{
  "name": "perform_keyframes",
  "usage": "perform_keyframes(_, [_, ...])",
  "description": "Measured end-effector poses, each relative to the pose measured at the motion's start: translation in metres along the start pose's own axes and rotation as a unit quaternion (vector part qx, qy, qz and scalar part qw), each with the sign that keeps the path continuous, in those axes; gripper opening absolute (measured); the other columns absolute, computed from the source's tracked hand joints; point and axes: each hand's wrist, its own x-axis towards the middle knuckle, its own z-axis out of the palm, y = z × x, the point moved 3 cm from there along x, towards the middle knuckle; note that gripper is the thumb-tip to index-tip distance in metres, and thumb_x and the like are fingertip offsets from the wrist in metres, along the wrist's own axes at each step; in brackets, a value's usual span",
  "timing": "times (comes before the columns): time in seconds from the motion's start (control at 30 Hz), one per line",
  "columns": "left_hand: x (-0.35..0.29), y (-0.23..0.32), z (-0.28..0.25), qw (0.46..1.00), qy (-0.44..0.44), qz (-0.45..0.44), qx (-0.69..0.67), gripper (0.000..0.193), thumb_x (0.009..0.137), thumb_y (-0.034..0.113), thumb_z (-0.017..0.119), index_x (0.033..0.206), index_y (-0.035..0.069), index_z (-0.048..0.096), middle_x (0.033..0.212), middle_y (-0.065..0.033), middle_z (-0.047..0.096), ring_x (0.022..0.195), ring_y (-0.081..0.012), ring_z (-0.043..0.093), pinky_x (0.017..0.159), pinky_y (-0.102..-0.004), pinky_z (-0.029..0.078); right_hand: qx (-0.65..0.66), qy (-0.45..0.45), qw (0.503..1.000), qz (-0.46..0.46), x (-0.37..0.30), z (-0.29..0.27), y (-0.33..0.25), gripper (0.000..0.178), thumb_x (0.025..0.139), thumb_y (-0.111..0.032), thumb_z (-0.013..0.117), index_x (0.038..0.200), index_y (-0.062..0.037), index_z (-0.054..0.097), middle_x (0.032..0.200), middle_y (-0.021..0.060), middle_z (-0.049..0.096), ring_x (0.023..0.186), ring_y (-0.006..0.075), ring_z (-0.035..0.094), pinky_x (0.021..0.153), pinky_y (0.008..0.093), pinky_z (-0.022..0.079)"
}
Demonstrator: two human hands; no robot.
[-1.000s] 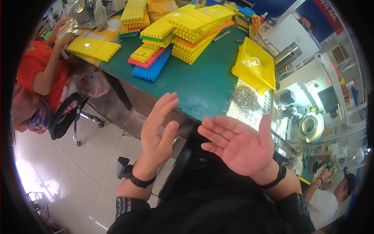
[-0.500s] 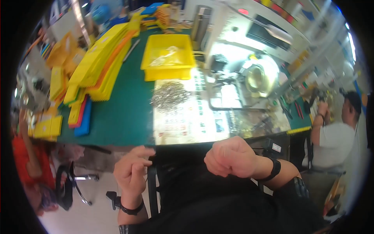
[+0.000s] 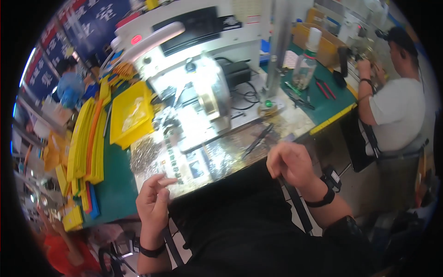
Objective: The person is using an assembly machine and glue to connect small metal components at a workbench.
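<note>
My left hand [image 3: 154, 203] hovers just off the bench's near edge, thumb and fingers apart, with nothing visible between them. Beyond its fingertips lies a pile of thin, shiny metal pieces [image 3: 145, 155] on a printed sheet. My right hand [image 3: 295, 166] is over the front edge of the bench, its fingers curled down; what they hold, if anything, is hidden. The nearest thing to it is a slim dark tool [image 3: 258, 140] on the worn bench top. Behind the pile stands a yellow bin [image 3: 121, 137] with pale, clear bags inside.
A brightly lit machine [image 3: 212, 99] with a round metal part fills the back middle. Stacked yellow strips [image 3: 83, 138] stand at the left. Red-handled pliers [image 3: 326, 89] and a clear bottle [image 3: 304, 71] lie right. A person [image 3: 397, 97] sits at the far right.
The view has swung right, so the bin and pile appear farther left. My right hand has loosened from a tight fist into bent fingers. The left keeps much the same pose.
</note>
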Motion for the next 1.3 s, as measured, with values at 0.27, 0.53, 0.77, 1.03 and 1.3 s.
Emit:
perform_keyframes(0.27, [0.021,0.027,0.044,0.996,-0.030,0.086,0.003,0.030,0.098,0.018,0.061,0.112,-0.008,0.068,0.115,-0.0206,0.071,0.118,-0.0313,0.064,0.106,-0.0397,0.043,0.080,0.256,0.961,-0.073,0.041,-0.093,-0.007,0.023,0.103,-0.022,0.056,0.106,-0.0001,0.059,0.075,0.0045,0.060,0.063,0.0117,0.055,0.060,0.0249,0.045])
perform_keyframes(0.53, [0.028,0.045,0.059,0.982,-0.129,0.136,0.021,0.040,0.084,0.010,0.072,0.121,-0.003,0.065,0.126,-0.0187,0.067,0.129,-0.0321,0.057,0.113,-0.0436,0.038,0.040,0.267,0.963,-0.004,0.092,-0.099,-0.005,0.052,0.097,-0.019,0.066,0.138,0.0059,0.047,0.085,0.0088,0.067,0.062,0.0110,0.060,0.055,0.0241,0.047])
perform_keyframes(0.77, [0.030,0.039,0.053,0.965,-0.206,0.159,0.032,0.029,0.083,0.006,0.070,0.111,-0.001,0.069,0.119,-0.0172,0.070,0.125,-0.0333,0.060,0.109,-0.0436,0.042,-0.012,0.246,0.969,0.037,0.106,-0.096,0.005,0.024,0.101,-0.020,0.059,0.114,0.0003,0.060,0.087,0.0074,0.068,0.069,0.0124,0.065,0.062,0.0246,0.052])
perform_keyframes(1.03, [0.034,0.047,0.066,0.965,-0.210,0.160,-0.003,0.021,0.084,0.003,0.068,0.105,-0.001,0.071,0.110,-0.0153,0.072,0.117,-0.0327,0.064,0.106,-0.0433,0.045,0.001,0.073,0.996,0.046,0.059,-0.023,0.031,0.016,0.101,-0.015,0.059,0.096,-0.0005,0.064,0.081,0.0054,0.068,0.068,0.0107,0.065,0.065,0.0243,0.054])
perform_keyframes(1.3, [0.031,0.052,0.062,0.946,-0.259,0.184,0.063,0.025,0.086,0.007,0.072,0.109,0.000,0.070,0.107,-0.0136,0.074,0.109,-0.0295,0.068,0.101,-0.0388,0.048,-0.142,0.316,0.914,-0.212,0.090,-0.079,-0.030,0.020,0.098,-0.018,0.065,0.109,-0.0016,0.061,0.081,0.0003,0.061,0.069,0.0087,0.057,0.067,0.0224,0.048])
